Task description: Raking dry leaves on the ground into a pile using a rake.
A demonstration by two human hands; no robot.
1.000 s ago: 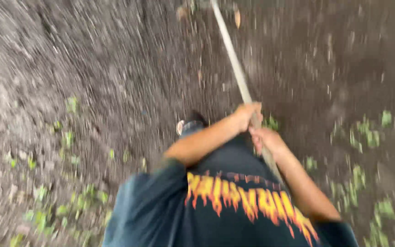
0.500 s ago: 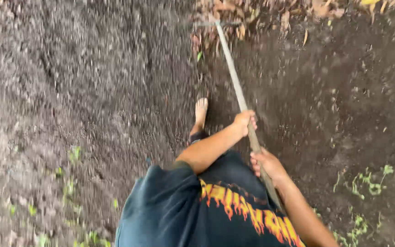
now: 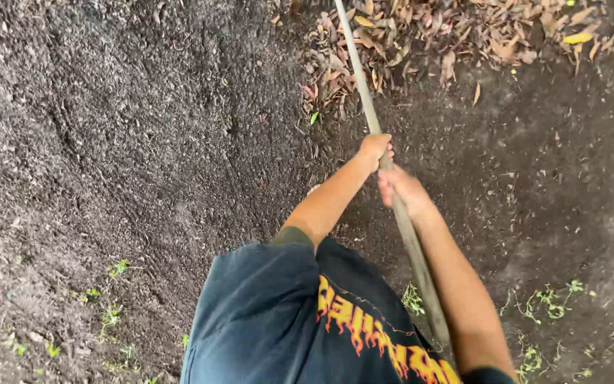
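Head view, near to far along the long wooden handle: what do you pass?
Dark blue shirt with a flame print → right hand gripping the pale wooden handle → left hand gripping it higher up → heap of dry brown leaves.

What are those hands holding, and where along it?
Both hands grip a long wooden handle partway along its shaft: left hand higher up, right hand just below.

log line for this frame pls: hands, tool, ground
left hand: gripping wooden handle | right hand: gripping handle lower | tool head: out of view | ground: dark soil, dry leaves ahead
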